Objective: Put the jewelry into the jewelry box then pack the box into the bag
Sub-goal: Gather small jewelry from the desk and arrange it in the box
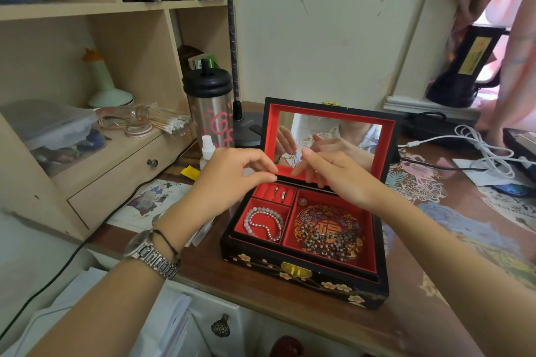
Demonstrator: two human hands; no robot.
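A black lacquered jewelry box [307, 280] with red lining stands open on the desk, its mirrored lid [327, 136] upright. Two rings [280, 193] sit in the small back-left compartment. A pale bead bracelet [262, 224] lies in the front-left compartment. A dark beaded necklace [329, 239] rests in the large right compartment. My left hand [232, 177] hovers over the box's back-left corner, fingers curved and apart, holding nothing I can see. My right hand [336, 172] hovers above the back of the box in front of the mirror, fingers spread. No bag is in view.
A steel tumbler [210, 113] with a black lid and a small spray bottle [207, 151] stand just left of the box. A shelf unit [87, 130] with a drawer fills the left. White cables [487, 148] lie at the right. A lamp stalk [233, 38] rises behind.
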